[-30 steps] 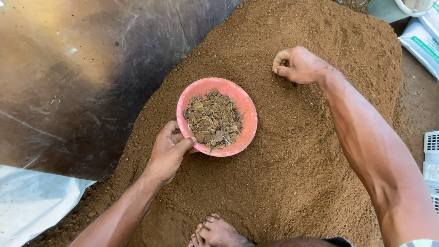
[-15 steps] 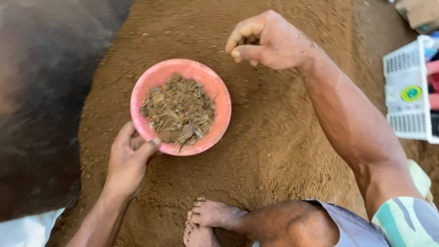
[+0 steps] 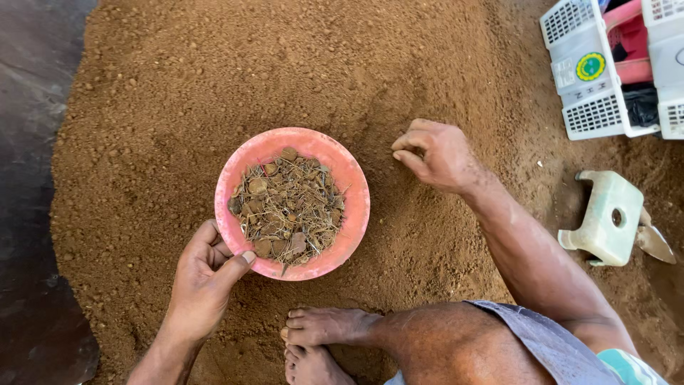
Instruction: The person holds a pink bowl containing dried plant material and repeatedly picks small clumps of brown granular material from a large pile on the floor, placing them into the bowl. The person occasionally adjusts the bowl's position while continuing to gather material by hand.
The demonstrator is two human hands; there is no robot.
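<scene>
Bare feet (image 3: 320, 342) at bottom centre. Left hand (image 3: 203, 281) at lower left, thumb and fingers clamped on pink bowl (image 3: 292, 203) rim, mid-frame, full of twigs and clods. Right hand (image 3: 438, 153) right of centre, loosely curled, fingertips pinched, contents unclear, over brown soil (image 3: 285, 71). White crates (image 3: 591, 78) upper right.

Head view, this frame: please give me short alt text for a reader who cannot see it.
A person's left hand grips the near rim of a pink bowl filled with dry roots, twigs and clods, set on a wide spread of brown soil. The right hand, fingers curled, rests on the soil beside the bowl. A bare foot, pale green stool and white baskets lie nearby.
</scene>
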